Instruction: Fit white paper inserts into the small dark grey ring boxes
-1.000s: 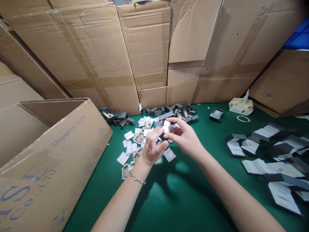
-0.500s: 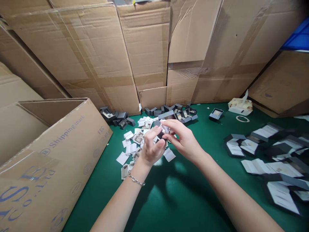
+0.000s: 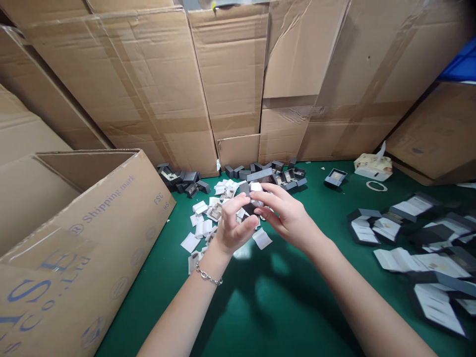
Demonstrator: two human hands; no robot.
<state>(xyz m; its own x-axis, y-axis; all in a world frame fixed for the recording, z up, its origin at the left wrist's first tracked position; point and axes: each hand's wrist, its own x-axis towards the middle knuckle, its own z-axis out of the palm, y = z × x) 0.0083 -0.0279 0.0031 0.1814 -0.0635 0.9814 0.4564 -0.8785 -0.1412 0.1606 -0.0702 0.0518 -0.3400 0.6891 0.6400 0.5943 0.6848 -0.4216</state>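
Observation:
Both hands meet above a green table. My left hand, with a bracelet at the wrist, curls its fingers round a small dark grey box. My right hand pinches a small white pad at the top of that box. Below the hands lies a scatter of white pads. Behind them is a heap of small grey boxes, some lying open.
A big open carton marked "Shipping mark" fills the left. Tall cartons wall the back. At the right lie flat dark trays with white cards, a single open grey box, a tissue pack and a ring.
The hands have closed together on the small box; my right fingers shifted the white pad from a loose hold to the top of the box. The view shifted slightly.

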